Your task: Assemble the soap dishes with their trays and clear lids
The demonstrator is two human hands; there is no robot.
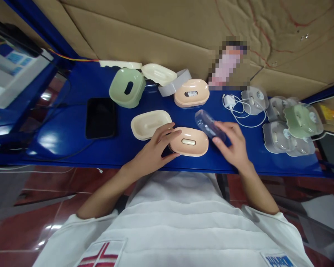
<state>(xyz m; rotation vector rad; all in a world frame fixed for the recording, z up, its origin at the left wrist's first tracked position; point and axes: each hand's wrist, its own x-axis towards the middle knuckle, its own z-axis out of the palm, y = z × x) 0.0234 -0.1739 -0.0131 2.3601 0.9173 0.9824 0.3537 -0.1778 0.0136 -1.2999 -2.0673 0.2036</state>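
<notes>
Cardboard [156, 33] sheets stand behind a blue surface [117, 152] that runs across the view. At its right end lies a cluster of grey, clear and green boxes [292, 126]. A black phone [100, 118] lies flat toward the left, with a green box [127, 87] just beyond it. A cream tray [150, 124] sits near the front edge, touching the left hand [153, 152]. That hand's grip is closed on the left end of a pink box [192, 141], fingers on top and thumb at the side; the box rests on the surface at the front edge. A second pink box [191, 93] stands farther back. The right hand [233, 146] has its grip closed around a clear lid [207, 124], tilted just right of the near pink box. A white charger [231, 102] lies behind it
</notes>
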